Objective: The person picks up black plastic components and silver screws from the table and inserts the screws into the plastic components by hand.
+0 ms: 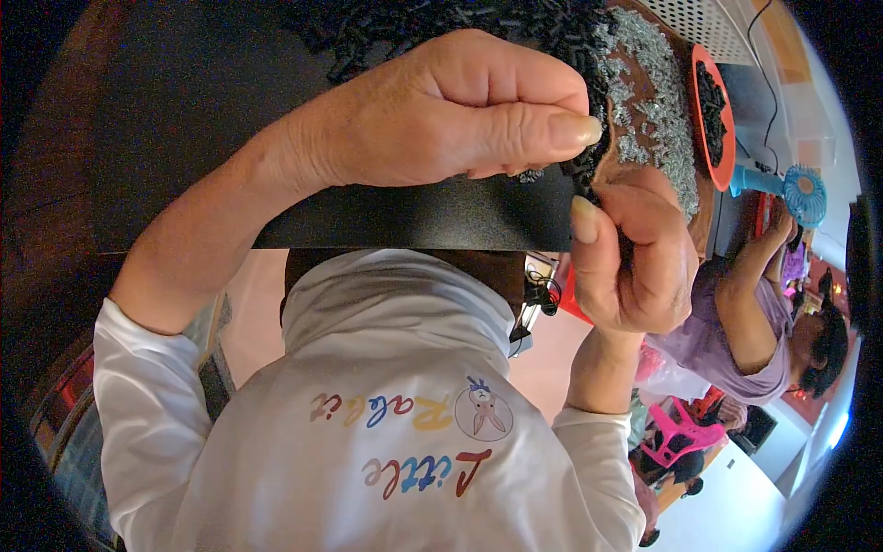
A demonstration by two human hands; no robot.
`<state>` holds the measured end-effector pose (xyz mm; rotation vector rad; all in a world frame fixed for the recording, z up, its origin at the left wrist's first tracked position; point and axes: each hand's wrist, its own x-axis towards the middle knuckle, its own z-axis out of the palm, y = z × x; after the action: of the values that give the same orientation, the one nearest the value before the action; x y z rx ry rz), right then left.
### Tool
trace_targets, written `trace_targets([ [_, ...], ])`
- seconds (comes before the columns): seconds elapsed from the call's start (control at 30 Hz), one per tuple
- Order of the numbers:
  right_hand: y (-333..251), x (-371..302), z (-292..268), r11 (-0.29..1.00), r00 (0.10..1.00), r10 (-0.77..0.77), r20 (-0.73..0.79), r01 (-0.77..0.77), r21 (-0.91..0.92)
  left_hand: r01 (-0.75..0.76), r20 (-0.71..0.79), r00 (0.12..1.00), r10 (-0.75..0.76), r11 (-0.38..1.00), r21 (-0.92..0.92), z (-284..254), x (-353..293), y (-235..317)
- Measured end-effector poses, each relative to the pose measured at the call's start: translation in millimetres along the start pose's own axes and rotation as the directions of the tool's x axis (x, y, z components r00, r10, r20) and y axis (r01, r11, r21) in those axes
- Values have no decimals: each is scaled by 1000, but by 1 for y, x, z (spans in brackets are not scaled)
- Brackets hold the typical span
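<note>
"Where is the small dark piece (590, 195)?"

"At the fingertips of my right hand (635, 248), pinched between thumb and bent forefinger, just off the black worktop's (414, 216) right-hand end."

"And the left hand (441, 120)?"

"Just above and to the left of it, thumb pressed down over curled fingers. They are drawn together, but I cannot tell whether anything lies between them; my own knuckles hide it."

"Which way does the piece run?"

"Up from my right thumbnail toward my left thumb, as far as its visible end shows. Most of its length is lost against the dark background. My right hand is the nearer, touching it; the left thumb tip sits close by, and I cannot make out whether it touches."

"What lies around?"

"Beyond my hands, a heap of black pieces (386, 32); to the right, silver pieces (679, 138) strewn wide, then a red dish (729, 152) of more black ones. Past that, a blue fan (806, 196) and a co-worker in lilac (750, 322)."
</note>
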<state>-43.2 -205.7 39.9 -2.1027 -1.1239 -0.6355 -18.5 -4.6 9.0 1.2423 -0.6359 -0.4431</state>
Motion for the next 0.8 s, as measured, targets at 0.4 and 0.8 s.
trace_targets([
  [0.4,2,-1,1,998,1000,29,0,-29,61,-18,2,1000,18,999,38,-1,-1,-2],
  [0.8,-2,-1,2,999,999,44,9,-44,-29,10,-6,1000,-10,1000,12,0,0,-2],
])
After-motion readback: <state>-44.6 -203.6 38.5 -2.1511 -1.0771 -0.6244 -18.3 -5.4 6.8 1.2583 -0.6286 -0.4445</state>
